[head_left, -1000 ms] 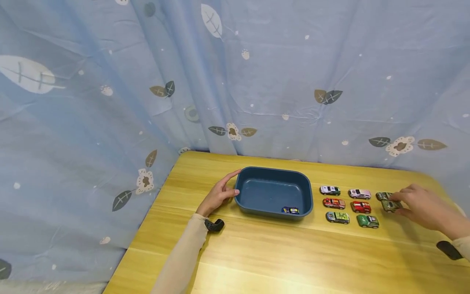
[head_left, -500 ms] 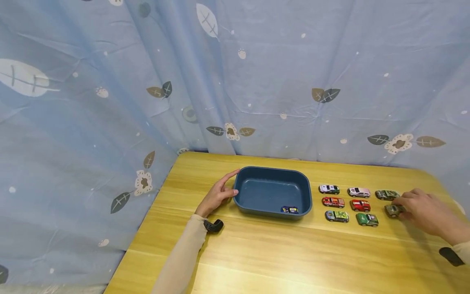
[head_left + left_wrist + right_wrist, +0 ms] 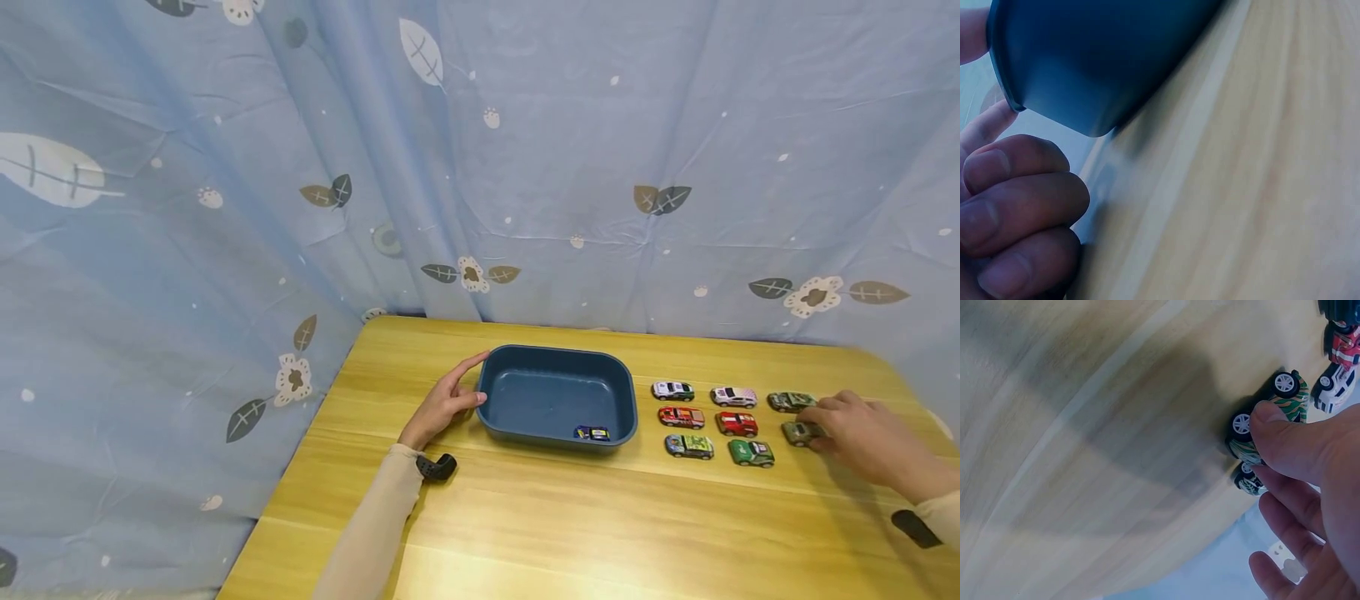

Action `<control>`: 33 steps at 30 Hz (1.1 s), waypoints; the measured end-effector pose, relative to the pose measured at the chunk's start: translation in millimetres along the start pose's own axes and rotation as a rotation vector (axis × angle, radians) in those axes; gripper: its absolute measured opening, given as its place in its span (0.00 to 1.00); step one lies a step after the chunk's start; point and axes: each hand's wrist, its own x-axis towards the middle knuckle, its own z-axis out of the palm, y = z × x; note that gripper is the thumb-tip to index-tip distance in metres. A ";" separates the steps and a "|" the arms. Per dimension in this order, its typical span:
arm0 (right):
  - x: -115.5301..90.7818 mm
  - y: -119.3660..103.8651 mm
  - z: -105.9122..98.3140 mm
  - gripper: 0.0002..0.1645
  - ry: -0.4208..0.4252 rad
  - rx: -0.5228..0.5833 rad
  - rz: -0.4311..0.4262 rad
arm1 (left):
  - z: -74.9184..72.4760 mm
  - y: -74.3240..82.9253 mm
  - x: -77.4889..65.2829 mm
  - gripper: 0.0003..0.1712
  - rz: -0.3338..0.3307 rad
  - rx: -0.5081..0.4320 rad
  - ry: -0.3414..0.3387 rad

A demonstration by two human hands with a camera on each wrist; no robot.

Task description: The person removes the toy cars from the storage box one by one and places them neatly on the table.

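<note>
My right hand (image 3: 862, 433) pinches a camouflage toy car (image 3: 799, 432) at the table's right side. In the right wrist view the thumb (image 3: 1282, 434) presses the car's side between its wheels, and a finger behind it is partly hidden. Just beyond it sits a second camouflage toy car (image 3: 791, 402). My left hand (image 3: 444, 407) touches the left end of a dark blue bin (image 3: 547, 400), its index finger at the far corner and its thumb on the rim. The left wrist view shows the other fingers (image 3: 1029, 209) curled beside the bin. A small blue toy car (image 3: 592, 433) lies inside it.
Between the bin and my right hand stand two columns of toy cars: white (image 3: 672, 391), orange-red (image 3: 682, 417), yellow-green (image 3: 689, 446), then pink-white (image 3: 733, 397), red (image 3: 737, 423) and green (image 3: 752, 452). A blue patterned curtain (image 3: 562, 167) hangs behind the wooden table (image 3: 540, 517).
The pinched camouflage car has come slightly toward me, opening a gap from the other camouflage car. My left hand stays at the bin. The head view has shifted a little.
</note>
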 end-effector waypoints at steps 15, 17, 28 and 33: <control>2.1 -0.9 -1.9 0.24 -0.049 0.005 0.049 | -1.7 2.8 0.8 0.40 -0.005 0.012 0.000; 4.2 -3.8 -7.5 0.26 -0.060 -0.002 0.067 | -1.4 2.4 0.4 0.40 -0.011 0.006 -0.004; 36.0 -25.1 -55.9 0.28 0.157 -0.029 0.032 | -1.2 2.0 -0.3 0.40 -0.005 0.010 0.011; 48.1 -38.0 -68.3 0.27 0.141 -0.034 0.060 | -0.7 3.0 0.1 0.41 -0.006 0.003 0.002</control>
